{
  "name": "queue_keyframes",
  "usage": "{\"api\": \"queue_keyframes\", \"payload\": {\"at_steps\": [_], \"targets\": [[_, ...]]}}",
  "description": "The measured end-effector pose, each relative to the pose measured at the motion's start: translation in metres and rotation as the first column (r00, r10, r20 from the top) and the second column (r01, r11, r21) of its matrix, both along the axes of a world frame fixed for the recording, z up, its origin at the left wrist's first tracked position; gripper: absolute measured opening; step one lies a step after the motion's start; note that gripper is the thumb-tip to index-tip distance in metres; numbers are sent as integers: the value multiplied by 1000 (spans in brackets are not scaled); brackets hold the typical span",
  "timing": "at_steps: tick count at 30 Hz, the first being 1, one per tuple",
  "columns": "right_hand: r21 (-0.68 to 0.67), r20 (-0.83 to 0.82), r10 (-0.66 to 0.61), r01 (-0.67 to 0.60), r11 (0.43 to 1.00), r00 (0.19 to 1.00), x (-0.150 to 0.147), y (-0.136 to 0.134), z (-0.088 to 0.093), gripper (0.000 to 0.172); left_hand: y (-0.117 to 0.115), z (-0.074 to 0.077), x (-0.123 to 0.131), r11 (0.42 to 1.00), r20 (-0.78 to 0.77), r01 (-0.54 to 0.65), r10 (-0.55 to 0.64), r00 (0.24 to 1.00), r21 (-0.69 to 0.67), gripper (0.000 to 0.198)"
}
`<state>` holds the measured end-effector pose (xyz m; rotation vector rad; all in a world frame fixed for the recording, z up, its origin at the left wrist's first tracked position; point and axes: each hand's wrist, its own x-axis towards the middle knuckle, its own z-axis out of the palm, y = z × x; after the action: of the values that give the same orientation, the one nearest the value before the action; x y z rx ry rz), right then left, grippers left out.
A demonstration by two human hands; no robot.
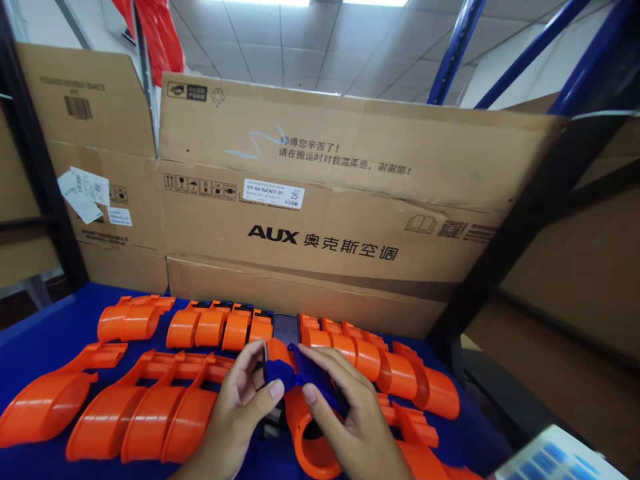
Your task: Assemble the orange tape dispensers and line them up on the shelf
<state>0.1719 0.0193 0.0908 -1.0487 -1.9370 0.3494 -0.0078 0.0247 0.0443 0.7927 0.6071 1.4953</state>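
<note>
Between my two hands is an orange plastic part [296, 412] with a round ring at its lower end. My left hand [233, 407] is closed on its upper end, the thumb pressing near a blue piece [279, 375]. My right hand [357, 417] grips a dark blue flat piece [316, 370] lying against the orange part, its fingers along the top and its thumb near the ring. How the blue and orange pieces join is partly hidden by my fingers. Just behind my hands lies a dark phone-like rectangle [286, 327].
Several orange scoop-shaped parts [150, 423] lie in rows on the blue tabletop [30, 343], left and right. Some in the back row [210, 327] have dark pieces attached. A cardboard wall [320, 220] stands behind. A dark post [480, 267] and a printed sheet [555, 457] are at right.
</note>
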Motion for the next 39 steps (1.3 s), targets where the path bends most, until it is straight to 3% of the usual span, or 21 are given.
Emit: {"api": "queue_keyframes", "payload": {"at_steps": [5,10,14,19,24,30,33,36,39], "targets": [[-27,22,-13,14,1000,1000,2,1,-4,38,0,1,-1,1000,-5,8,-8,1000,3,49],[-40,46,-76,78,996,996,8,-1,-15,49,-5,-1,-3,995,40,51,-54,998,81,53],[145,137,-42,22,989,990,9,-1,-14,65,-8,-2,-4,986,-50,-52,61,997,160,58],[412,259,-116,-1,911,959,7,-1,-12,72,-3,2,-5,975,-235,-123,166,958,186,54],[442,298,-115,-30,897,948,6,0,-14,71,-1,6,-7,972,-300,-174,214,930,155,43],[436,280,-118,-17,900,953,6,0,-16,69,3,2,-9,977,-316,-175,205,926,121,44],[365,179,-119,46,930,977,2,-1,-18,70,1,2,-6,976,-234,-169,197,952,137,58],[173,-98,-155,170,970,983,-3,0,-17,55,-6,5,-5,961,-157,-68,113,981,267,75],[-13,-364,-194,203,979,911,-6,4,-18,36,-11,5,-7,866,-424,67,174,889,496,79]]}}
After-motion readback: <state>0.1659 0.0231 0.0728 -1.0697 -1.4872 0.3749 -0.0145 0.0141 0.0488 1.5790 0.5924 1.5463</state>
